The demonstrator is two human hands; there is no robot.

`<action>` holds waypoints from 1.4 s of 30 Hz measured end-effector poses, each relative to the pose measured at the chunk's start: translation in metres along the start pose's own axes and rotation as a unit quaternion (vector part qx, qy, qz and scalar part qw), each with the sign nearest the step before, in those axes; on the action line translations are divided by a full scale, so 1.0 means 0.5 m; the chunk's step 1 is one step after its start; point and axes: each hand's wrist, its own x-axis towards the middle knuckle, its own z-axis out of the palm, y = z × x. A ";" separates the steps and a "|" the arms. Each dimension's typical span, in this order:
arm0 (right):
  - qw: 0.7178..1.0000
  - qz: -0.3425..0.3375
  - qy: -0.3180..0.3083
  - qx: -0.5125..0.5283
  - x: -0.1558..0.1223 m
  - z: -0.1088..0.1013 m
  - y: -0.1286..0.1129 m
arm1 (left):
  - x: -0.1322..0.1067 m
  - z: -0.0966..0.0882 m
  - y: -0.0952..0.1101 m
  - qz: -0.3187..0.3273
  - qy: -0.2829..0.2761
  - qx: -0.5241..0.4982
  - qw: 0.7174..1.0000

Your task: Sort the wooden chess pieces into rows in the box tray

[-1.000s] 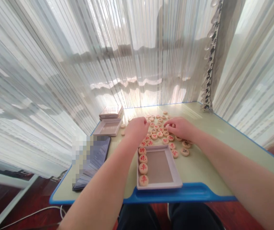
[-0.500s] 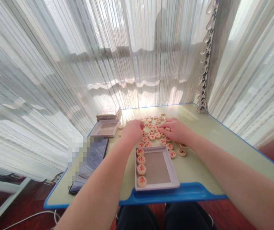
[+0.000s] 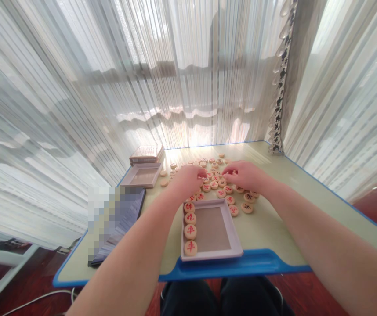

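Note:
Many round wooden Chinese chess pieces (image 3: 214,184), with red or black characters, lie scattered on the table. Over the left part of them is my left hand (image 3: 190,180), its fingers loosely bent and apart, with no piece visibly gripped. My right hand (image 3: 244,176) reaches in from the other side; its thumb and fingers are apart among the pieces, and the fingertips partly hide what they touch. In front of both hands, a shallow white box tray (image 3: 236,232) holds a column of red-marked pieces (image 3: 190,231) along its left side.
A second shallow tray (image 3: 157,175) lies at the back left, before a printed box (image 3: 147,153). A dark tablet-like device (image 3: 132,219) rests on the left, partly pixelated. The pale green table (image 3: 303,206) has a blue rim. Sheer curtains (image 3: 188,79) hang behind it.
My left hand has moved slightly right over the pieces. My right hand's fingers have drawn in and bent more. The view has shifted slightly; the column in the tray is unchanged.

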 end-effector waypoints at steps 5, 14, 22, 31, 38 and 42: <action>0.988 0.006 -0.146 0.048 -0.021 -0.038 -0.019 | -0.003 0.004 0.010 0.071 -0.028 -0.042 0.996; 0.974 0.013 -0.226 -0.012 -0.039 -0.053 -0.038 | -0.007 0.010 0.016 0.061 -0.032 0.011 0.998; 0.969 0.034 -0.243 -0.030 -0.037 -0.060 -0.047 | -0.016 -0.001 0.023 0.051 -0.069 0.049 0.995; 0.976 0.009 -0.213 -0.052 -0.041 -0.049 -0.051 | -0.014 -0.006 0.025 0.057 -0.046 0.050 0.996; 0.982 -0.027 -0.180 -0.056 -0.040 -0.032 -0.052 | -0.012 -0.003 0.020 0.060 -0.043 0.067 0.995; 0.990 -0.044 -0.124 -0.043 -0.036 -0.030 -0.050 | -0.013 -0.003 0.025 0.075 -0.040 0.050 0.995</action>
